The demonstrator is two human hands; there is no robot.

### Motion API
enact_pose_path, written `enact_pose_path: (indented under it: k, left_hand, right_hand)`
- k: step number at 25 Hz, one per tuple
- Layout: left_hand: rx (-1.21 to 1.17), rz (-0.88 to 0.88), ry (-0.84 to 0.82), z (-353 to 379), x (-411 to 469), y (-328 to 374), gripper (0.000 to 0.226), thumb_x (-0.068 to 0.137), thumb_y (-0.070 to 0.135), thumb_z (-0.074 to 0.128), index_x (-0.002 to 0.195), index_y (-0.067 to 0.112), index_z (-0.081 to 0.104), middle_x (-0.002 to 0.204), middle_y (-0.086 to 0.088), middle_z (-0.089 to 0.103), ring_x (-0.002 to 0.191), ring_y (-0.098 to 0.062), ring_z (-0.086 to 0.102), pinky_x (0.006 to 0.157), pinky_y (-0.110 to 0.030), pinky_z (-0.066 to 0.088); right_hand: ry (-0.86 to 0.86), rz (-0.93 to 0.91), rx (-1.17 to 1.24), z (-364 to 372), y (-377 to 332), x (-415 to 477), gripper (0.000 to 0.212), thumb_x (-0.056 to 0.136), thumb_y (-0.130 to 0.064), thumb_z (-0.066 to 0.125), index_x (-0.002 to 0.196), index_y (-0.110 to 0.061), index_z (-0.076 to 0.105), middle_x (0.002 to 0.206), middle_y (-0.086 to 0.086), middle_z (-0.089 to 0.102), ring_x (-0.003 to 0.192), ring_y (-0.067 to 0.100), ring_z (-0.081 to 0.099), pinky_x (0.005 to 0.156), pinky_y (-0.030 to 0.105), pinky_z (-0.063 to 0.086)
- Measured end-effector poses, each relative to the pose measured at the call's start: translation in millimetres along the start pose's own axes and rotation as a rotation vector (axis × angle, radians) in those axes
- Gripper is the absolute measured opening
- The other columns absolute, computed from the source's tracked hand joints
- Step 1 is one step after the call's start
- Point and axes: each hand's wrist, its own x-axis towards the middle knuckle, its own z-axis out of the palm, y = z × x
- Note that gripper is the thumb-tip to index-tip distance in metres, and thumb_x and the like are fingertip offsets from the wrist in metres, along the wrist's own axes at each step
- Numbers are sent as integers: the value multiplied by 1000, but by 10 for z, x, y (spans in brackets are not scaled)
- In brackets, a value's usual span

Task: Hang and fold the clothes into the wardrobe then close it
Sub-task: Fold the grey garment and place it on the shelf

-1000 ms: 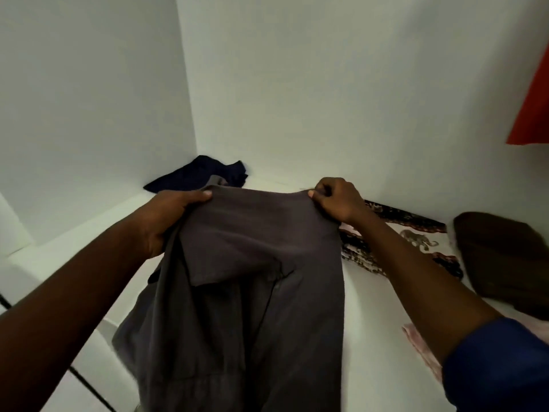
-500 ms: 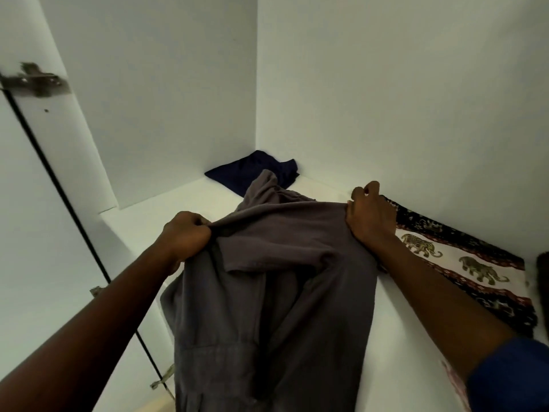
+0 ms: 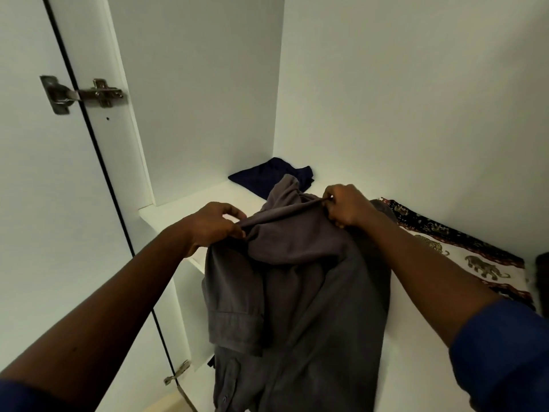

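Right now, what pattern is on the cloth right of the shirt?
Cloth: elephants on white, dark borders; head view.

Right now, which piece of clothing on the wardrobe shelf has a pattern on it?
The white and dark red elephant-print cloth at the right; the navy blue garment in the back corner and the held grey shirt are plain.

Right hand (image 3: pixel 346 208) no longer flat on the grey shirt (image 3: pixel 297 278), now in a pinch at its fold
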Motion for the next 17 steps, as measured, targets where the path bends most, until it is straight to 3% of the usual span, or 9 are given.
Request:
enact_pose_path:
  k: [3,5,6,8,9,11,14,17]
  left_hand:
    - [107,-54,-136,-77,-158,-167,32,88,2,74,114,20,67,107,-14,71,86,-23,68,61,-27,58]
    - [95,40,-199,-136,-319,-208,41,86,-2,73,115,26,65,107,-11,71,91,-25,69,63,-26,57]
    - [136,139,-142,-156,-392,-192,43,84,-2,74,113,29,65,104,-8,71,94,-25,69,67,-26,55]
    - [322,342,136,-141,-491,-103,44,80,3,74,108,35,64,96,3,69,94,-22,67,67,-25,48]
    - [441,439,286,-128,-595,-29,44,80,7,74,109,38,64,95,7,64,92,-20,65,65,-27,43]
    - [716,609,436,-81,-903,50,44,84,16,75,121,37,60,106,7,56,92,-19,60,66,-31,38]
    - [1004,885,515,158,-1258,-134,55,86,27,78,136,25,54,115,-8,54,86,-26,61,59,-36,47]
    - [975,1076,441,611,-1493,-593,68,74,26,87,133,15,54,107,-14,54,71,-27,62,43,-37,53]
  right_hand:
    - [175,121,147,-27,44,-87,9,93,-17,60,89,-16,68,82,9,73,74,30,71,76,46,62]
    - [230,212,173,-80,-36,-222,10,87,-15,64,80,-16,71,79,8,74,75,30,72,78,46,62]
    - [248,257,191,-106,-70,-247,13,85,-14,65,75,-16,72,76,8,75,73,29,73,78,46,63]
    - [289,363,343,-206,-127,-222,15,83,-12,63,74,-11,74,73,10,75,68,28,74,73,45,64]
    - [290,429,443,-259,-196,-233,15,84,-12,62,79,-6,75,75,11,76,66,27,75,68,43,65]
    - [315,549,671,-341,-351,-385,21,85,-17,64,93,0,74,84,12,77,69,25,75,60,34,62]
    - [386,637,997,-439,-439,-686,27,85,-25,75,99,-3,70,92,10,74,77,24,71,58,31,58]
    - [545,720,1172,-338,-450,-984,12,84,-5,78,88,-6,66,85,11,69,71,21,66,60,31,61]
